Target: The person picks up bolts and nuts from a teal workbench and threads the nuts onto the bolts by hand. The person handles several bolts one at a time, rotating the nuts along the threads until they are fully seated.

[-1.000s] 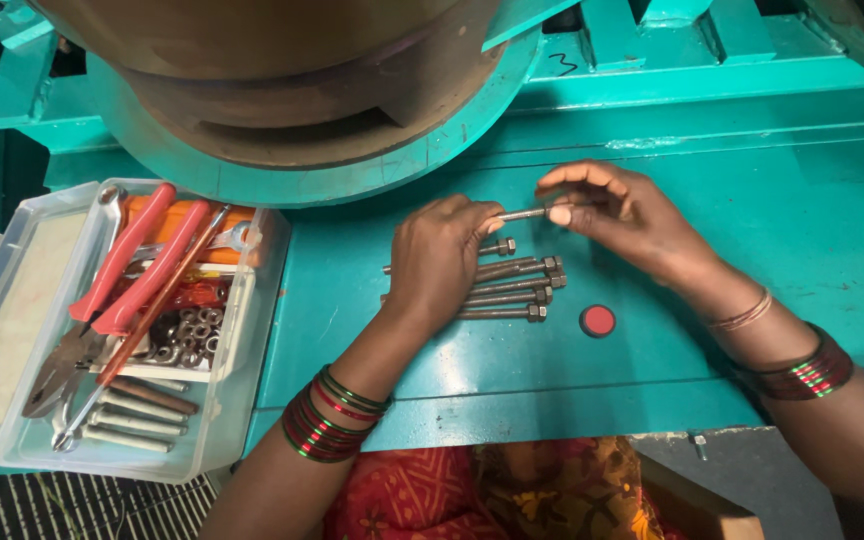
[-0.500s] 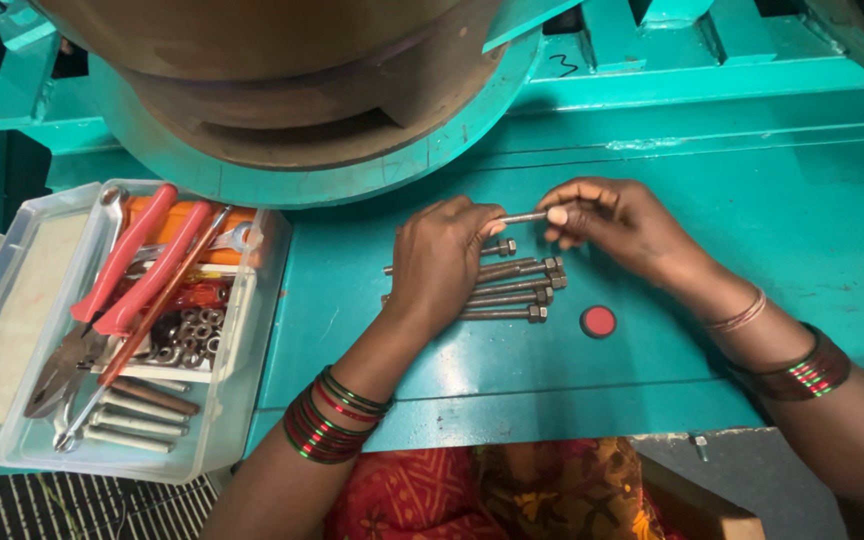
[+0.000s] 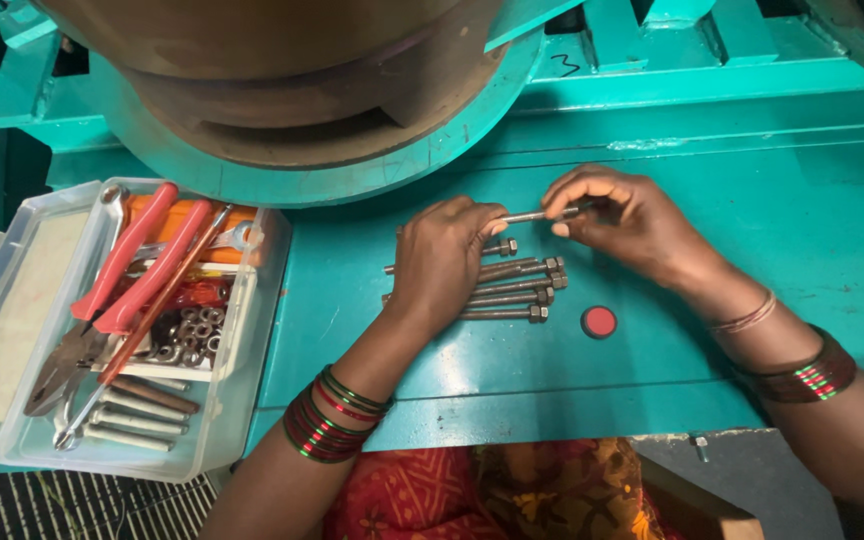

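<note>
We see both our left hand [image 3: 442, 265] and right hand [image 3: 622, 220] pinching one long bolt [image 3: 527, 216]; its ends are hidden by fingers, and our left hand covers part of the bolt pile [image 3: 517, 290] at 6 o'clock.

The counter [image 3: 752, 200] is painted metal, teal and slightly glossy, with scuffs and worn patches along its front edge. The long bolts [image 3: 522, 290] lying on it are dull bare steel, and the small red cap [image 3: 599, 321] beside them looks like smooth plastic. At the left edge, a clear plastic box [image 3: 242, 380] holds pliers [image 3: 122, 290] with glossy red rubbery handles and shiny metal nuts [image 3: 187, 335].
</note>
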